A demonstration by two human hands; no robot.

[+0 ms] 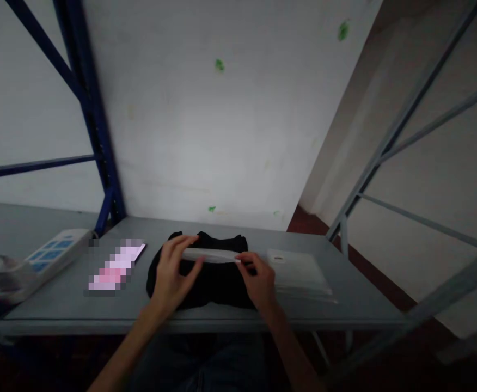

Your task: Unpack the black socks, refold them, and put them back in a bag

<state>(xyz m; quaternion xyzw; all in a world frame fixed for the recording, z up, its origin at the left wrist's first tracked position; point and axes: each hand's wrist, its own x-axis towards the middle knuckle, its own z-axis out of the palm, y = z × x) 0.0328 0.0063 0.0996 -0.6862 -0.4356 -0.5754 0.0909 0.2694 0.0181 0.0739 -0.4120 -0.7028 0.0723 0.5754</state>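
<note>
A black folded cloth [218, 286], seemingly a garment, lies on the grey shelf top. Across its upper part runs a white translucent strip [212, 255]; what kind of thing it is, I cannot make out. My right hand [261, 280] pinches the strip's right end between thumb and fingertips. At the other end, my left hand [173, 272] has its fingers stretched over the cloth and its thumb apart from them, close to the strip's lower edge. To the right of the cloth rests a flat stack of clear plastic bags [301, 275] with a small white label on it.
A phone with a lit, pixelated screen [118, 267] lies left of the cloth. Farther left is a long white box with blue panels [59, 247]. A blue upright [95, 120] and a grey rack frame [377, 163] flank the shelf top [365, 294]. Behind it stands a white panel [222, 136].
</note>
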